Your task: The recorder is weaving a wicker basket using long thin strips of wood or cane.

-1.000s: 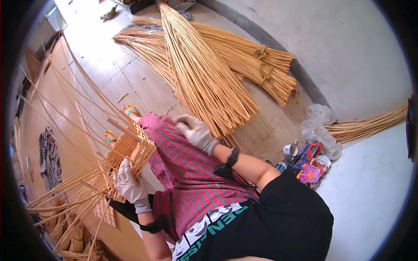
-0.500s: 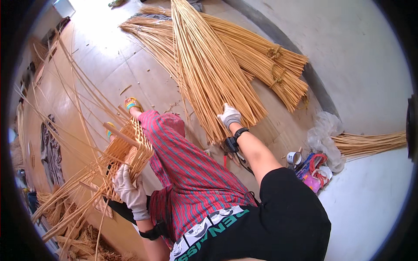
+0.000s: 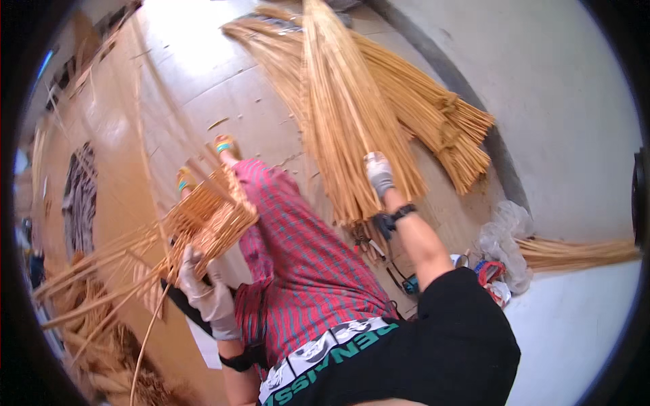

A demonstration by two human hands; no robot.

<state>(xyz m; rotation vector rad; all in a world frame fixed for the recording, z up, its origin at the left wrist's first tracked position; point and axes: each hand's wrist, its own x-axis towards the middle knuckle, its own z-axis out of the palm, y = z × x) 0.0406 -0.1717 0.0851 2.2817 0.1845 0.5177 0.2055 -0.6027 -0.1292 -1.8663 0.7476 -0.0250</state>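
My left hand [image 3: 206, 291], in a white glove, is closed on the lower side of a partly woven wicker basket [image 3: 217, 227]. Long loose rods fan out from the basket to the left, over my leg in striped red trousers. My right hand [image 3: 379, 174], also gloved, lies on the near end of a large spread bundle of wicker rods [image 3: 342, 115]. Its fingers are curled around a rod there; how many rods it grips is partly hidden.
Tied rod bundles [image 3: 440, 135] lie behind, toward the wall. Hand tools [image 3: 371, 242] rest on the floor below the spread bundle. At right are a clear plastic bag [image 3: 506, 230] and more rods [image 3: 575, 256]. A dark cloth [image 3: 79, 196] lies at left.
The whole view has shifted, and the scene sits farther right. My right hand is slightly farther up the rod bundle, its fingers more curled. My left hand stays on the basket.
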